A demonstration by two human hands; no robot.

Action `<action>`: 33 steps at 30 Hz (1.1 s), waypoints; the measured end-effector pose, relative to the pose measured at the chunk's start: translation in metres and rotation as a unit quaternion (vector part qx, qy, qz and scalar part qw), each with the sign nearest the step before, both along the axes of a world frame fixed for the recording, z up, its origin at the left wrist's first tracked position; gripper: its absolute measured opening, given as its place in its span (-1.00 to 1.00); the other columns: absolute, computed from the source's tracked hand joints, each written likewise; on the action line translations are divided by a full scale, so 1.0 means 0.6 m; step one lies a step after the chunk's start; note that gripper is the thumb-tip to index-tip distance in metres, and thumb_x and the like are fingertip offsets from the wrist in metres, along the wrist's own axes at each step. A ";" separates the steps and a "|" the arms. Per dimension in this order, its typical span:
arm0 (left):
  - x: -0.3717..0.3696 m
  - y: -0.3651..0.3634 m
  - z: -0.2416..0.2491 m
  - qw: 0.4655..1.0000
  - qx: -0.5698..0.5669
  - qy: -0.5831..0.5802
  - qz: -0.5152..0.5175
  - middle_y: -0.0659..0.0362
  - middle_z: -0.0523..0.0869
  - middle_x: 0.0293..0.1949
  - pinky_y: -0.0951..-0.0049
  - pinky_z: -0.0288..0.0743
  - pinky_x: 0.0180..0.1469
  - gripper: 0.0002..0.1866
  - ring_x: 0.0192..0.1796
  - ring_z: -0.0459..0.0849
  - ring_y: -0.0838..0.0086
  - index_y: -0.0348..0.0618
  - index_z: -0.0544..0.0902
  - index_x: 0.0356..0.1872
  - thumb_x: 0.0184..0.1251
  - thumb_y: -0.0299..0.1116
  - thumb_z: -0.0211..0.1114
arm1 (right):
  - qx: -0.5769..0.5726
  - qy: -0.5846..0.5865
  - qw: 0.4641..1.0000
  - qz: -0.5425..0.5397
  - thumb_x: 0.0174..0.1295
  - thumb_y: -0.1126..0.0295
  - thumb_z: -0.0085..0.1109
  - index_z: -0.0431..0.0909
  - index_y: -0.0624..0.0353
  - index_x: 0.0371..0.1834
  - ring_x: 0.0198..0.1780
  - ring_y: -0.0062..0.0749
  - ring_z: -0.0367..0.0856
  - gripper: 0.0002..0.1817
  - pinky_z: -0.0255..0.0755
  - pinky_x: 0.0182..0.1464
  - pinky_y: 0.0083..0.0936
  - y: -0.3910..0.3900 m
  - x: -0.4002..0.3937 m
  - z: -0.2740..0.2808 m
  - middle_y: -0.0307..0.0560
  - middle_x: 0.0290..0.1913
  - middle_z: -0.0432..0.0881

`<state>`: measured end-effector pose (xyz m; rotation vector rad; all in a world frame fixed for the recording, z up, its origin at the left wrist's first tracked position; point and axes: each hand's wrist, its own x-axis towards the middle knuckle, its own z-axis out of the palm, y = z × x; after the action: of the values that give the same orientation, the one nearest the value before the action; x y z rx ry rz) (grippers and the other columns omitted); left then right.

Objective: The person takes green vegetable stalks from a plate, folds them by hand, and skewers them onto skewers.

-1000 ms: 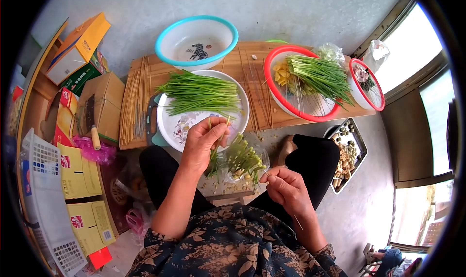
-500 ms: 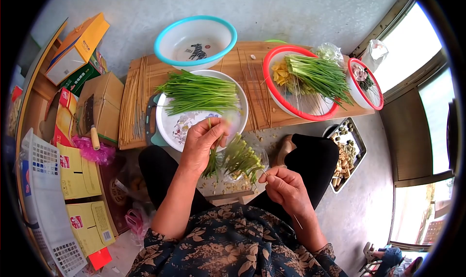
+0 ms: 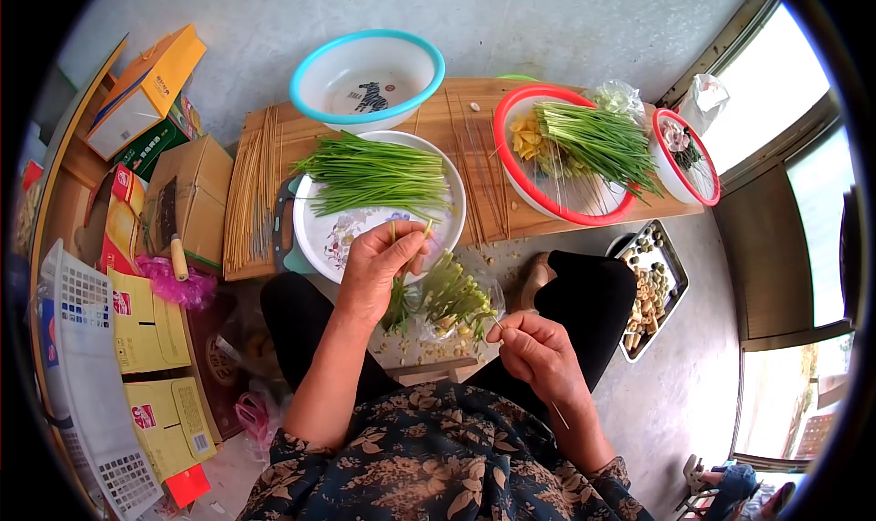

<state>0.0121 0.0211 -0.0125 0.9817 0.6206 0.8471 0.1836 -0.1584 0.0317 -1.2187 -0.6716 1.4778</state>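
Observation:
My left hand [image 3: 381, 264] is closed on a few chives, with pale stalk ends poking up above the pinched fingers and green leaves hanging below. In my right hand [image 3: 538, 352] I grip a thin skewer [image 3: 560, 417]; one end sticks out below the palm and the other points at the green bunch. That bunch of chives [image 3: 452, 295], cut ends upward, hangs between my hands above my lap, overlapping a clear plastic bag. Just beyond my left hand, a white tray [image 3: 315, 247] holds a thick pile of long chives [image 3: 379, 176].
On the wooden table [image 3: 470, 110] stand a blue-rimmed basin [image 3: 401, 42], a red-rimmed basin [image 3: 598, 218] of greens and a smaller red-rimmed bowl [image 3: 680, 185]. Loose skewers [image 3: 255, 192] lie at left. A cleaver [image 3: 169, 220] leans by boxes. A metal tray [image 3: 652, 293] sits on the floor.
The motion blur at my left fingertips is gone, and pale stalk ends show sharply there. My right hand and the skewer have hardly moved.

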 end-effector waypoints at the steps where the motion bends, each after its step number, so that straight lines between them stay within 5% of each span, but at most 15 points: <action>1: 0.000 0.000 0.001 1.000 0.000 0.000 0.000 0.31 0.68 -0.38 0.70 0.22 -0.44 -0.80 -0.45 0.54 0.67 -0.20 0.67 -0.18 0.32 -0.29 0.32 | 0.000 0.000 1.000 0.000 0.43 0.36 0.00 0.56 0.30 -0.19 -0.70 -0.73 0.10 -0.78 -0.06 -0.62 -0.71 0.000 0.000 0.000 -0.41 -0.72 0.23; 33: -0.001 0.000 0.005 0.996 0.045 0.040 -0.064 0.26 0.63 -0.36 0.63 0.30 -0.35 -0.85 -0.42 0.48 0.65 -0.30 0.68 -0.25 0.27 -0.41 0.33 | -0.001 0.007 1.000 0.002 0.43 0.38 -0.01 0.55 0.31 -0.19 -0.70 -0.74 0.08 -0.79 -0.07 -0.63 -0.70 0.006 0.001 0.001 -0.42 -0.72 0.22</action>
<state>0.0116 0.0209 -0.0095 1.1307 0.5852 0.7301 0.1841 -0.1548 0.0323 -1.2079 -0.6643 1.4899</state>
